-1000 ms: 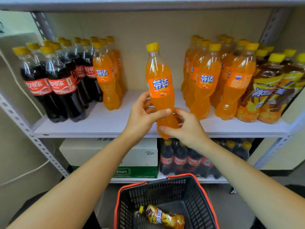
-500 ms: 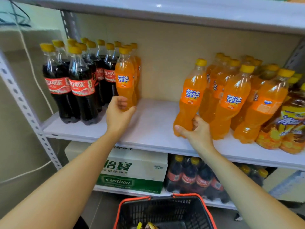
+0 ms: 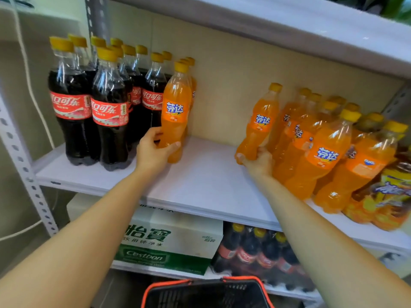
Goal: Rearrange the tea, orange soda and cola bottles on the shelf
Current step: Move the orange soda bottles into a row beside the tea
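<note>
On the white shelf (image 3: 206, 183), several cola bottles (image 3: 109, 112) stand at the left. Beside them is a short row of orange soda bottles; my left hand (image 3: 153, 150) grips the lower part of the front one (image 3: 175, 107). At the right stands a larger group of orange soda bottles (image 3: 322, 152). My right hand (image 3: 258, 161) holds the base of a tilted orange soda bottle (image 3: 260, 123) leaning against that group. Tea bottles (image 3: 391, 192) with yellow labels fill the far right edge.
A bare stretch of shelf lies between the two soda groups. Below, a white and green water carton (image 3: 169, 238) sits next to more cola bottles (image 3: 255, 252). A black basket with an orange rim (image 3: 206, 283) is at the bottom. A metal upright (image 3: 24, 165) frames the left.
My left hand let go of the carried soda and moved left to grip the soda next to the colas. My right hand carried the bottle right to the big orange group.
</note>
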Tool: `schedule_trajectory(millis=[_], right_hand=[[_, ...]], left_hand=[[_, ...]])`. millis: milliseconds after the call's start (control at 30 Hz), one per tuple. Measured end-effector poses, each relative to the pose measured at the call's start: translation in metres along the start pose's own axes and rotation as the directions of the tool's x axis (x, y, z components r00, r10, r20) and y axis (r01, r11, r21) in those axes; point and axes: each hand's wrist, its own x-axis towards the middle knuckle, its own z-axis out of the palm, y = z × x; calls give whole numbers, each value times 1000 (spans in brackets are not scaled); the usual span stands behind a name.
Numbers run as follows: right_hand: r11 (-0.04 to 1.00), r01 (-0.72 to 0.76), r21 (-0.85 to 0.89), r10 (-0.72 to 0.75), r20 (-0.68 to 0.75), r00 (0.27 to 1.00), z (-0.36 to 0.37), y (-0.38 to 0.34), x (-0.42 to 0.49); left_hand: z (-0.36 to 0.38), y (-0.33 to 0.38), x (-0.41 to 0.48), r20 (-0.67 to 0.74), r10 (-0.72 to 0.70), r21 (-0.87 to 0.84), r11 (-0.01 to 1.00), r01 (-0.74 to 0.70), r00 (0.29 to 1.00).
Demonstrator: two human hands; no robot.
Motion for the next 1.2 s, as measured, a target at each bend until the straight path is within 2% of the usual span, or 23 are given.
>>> schedule_trajectory(millis=[133,300,500,600,700,800,933,1033,1100,1200], right_hand=[[998,-55,-11,55,-56,997,12,-1,28],[997,-81,0,80,-108,991,20,0,49],[989,-137,-45,134,-79,988,20,-10,56],[982,-182,55,185,-53,981,16,-17,37],[924,-207,321,216,7,976,4,-29,1],[839,-177,515,122,139,983,-27,-44,-43],[719,-152,678,-125,341,932,-89,-65,-91],[718,-80,691,-271,384,883,-131,-76,-111],[759,-37,650,-305,405,862,-148,-76,-123],[764,-28,645,-297,390,872,-162,-64,-140]], left_hand=[[-5,0,-2,104,5,-13,1000,-4,995],[-4,5,-10,233,110,-29,994,-106,966],[6,10,-16,247,146,-32,989,-143,958],[6,13,-19,283,154,0,987,-161,947],[6,20,-28,317,151,99,977,-190,937],[4,27,-39,352,161,174,957,-233,922],[-1,35,-54,401,236,304,877,-371,885],[-6,43,-71,439,325,414,754,-510,837],[-6,48,-86,471,363,470,668,-577,804],[-3,57,-109,481,349,455,685,-570,804]])
